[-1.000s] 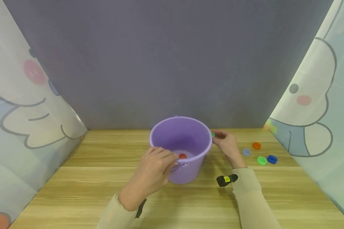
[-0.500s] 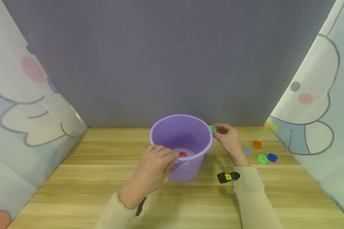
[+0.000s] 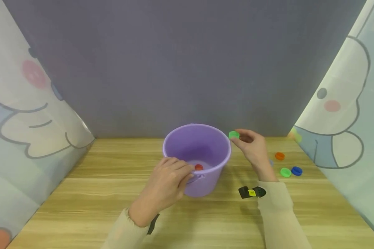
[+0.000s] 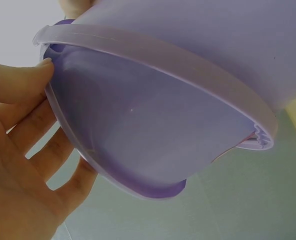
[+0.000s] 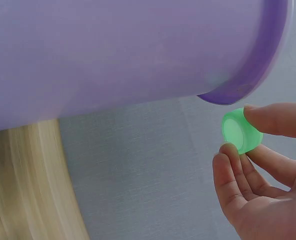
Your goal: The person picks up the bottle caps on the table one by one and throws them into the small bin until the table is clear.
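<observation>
A purple bucket (image 3: pixel 202 186) stands upright on the table, with one red bottle cap (image 3: pixel 198 167) visible inside it. My left hand (image 3: pixel 165 186) grips the near left part of its rim, fingers over the edge; in the left wrist view the thumb (image 4: pixel 25 82) lies on one side and the fingers on the other. Just outside the right side of the rim, my right hand (image 3: pixel 252 147) pinches a green bottle cap (image 3: pixel 233 135) between thumb and fingertips. The right wrist view shows this green cap (image 5: pixel 235 132) close by the bucket's rim (image 5: pixel 238 92), its round face turned outward.
On the wooden table (image 3: pixel 112 200) to the right lie an orange cap (image 3: pixel 279 156), another green cap (image 3: pixel 285 172) and a dark blue cap (image 3: pixel 296 171). A pale blue cap (image 3: pixel 271 162) is partly hidden by the right wrist. A grey panel (image 3: pixel 187 69) rises behind the table.
My right hand has risen beside the bucket's right rim and shifted slightly right, bringing the green cap into fuller view. My left hand and the bucket stay in place.
</observation>
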Demonstrator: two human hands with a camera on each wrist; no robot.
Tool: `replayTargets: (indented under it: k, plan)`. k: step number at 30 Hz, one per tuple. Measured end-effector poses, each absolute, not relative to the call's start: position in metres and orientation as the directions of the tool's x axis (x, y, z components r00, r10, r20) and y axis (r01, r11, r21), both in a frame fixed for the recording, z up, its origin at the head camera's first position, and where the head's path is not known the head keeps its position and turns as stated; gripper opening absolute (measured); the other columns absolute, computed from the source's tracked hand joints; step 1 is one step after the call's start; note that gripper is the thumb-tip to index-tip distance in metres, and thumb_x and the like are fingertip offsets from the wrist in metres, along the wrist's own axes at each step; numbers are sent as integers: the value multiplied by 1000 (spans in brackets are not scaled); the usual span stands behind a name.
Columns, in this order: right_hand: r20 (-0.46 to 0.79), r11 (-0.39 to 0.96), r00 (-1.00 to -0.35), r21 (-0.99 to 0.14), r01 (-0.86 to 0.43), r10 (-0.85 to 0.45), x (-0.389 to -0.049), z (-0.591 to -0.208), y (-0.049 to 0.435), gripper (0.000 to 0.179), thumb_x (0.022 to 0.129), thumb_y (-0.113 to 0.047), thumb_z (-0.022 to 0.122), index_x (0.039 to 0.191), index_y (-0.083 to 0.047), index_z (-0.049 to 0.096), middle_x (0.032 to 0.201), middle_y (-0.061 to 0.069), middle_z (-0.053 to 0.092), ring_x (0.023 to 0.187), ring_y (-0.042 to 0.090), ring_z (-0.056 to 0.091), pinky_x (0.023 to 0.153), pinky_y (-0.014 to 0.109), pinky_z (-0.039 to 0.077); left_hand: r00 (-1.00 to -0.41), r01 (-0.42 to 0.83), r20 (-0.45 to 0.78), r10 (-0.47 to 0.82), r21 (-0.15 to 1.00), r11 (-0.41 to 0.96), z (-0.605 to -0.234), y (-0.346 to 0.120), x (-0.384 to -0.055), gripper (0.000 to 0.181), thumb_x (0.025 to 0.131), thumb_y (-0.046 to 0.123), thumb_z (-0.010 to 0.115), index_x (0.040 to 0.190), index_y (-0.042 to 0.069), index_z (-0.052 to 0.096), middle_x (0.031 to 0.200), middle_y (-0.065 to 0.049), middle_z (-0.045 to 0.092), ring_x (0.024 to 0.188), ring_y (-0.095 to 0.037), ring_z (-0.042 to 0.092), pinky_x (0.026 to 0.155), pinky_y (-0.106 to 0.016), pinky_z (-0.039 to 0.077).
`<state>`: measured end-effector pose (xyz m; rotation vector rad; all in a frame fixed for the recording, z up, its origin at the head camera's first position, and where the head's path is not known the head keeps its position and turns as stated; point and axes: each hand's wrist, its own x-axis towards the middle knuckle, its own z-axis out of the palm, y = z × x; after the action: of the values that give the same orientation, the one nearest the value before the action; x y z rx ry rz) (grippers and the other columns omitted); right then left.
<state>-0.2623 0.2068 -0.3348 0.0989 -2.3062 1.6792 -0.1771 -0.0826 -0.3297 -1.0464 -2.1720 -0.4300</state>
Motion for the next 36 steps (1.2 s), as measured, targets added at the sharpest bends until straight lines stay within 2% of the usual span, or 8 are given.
replayTargets:
  k: [10, 36]
  plan:
    - [347, 329, -929, -898, -291, 128, -258, -328, 206, 44, 92, -18, 76, 129, 3, 65, 114, 17, 68, 95, 9, 63, 79, 18, 52, -445, 783, 704, 554, 6, 622, -331, -82, -177, 16, 84, 10, 80, 98, 16, 75, 90, 6, 73, 84, -15, 65, 87, -36, 52]
    - [388, 320, -914, -887, -334, 121, -242, -312, 200, 47, 92, -21, 77, 132, -1, 64, 122, 17, 67, 99, 9, 65, 86, 18, 51, -442, 782, 702, 558, -3, 623, -331, -80, -178, 14, 85, 11, 81, 96, 17, 74, 87, 7, 70, 83, -15, 63, 86, -35, 51]
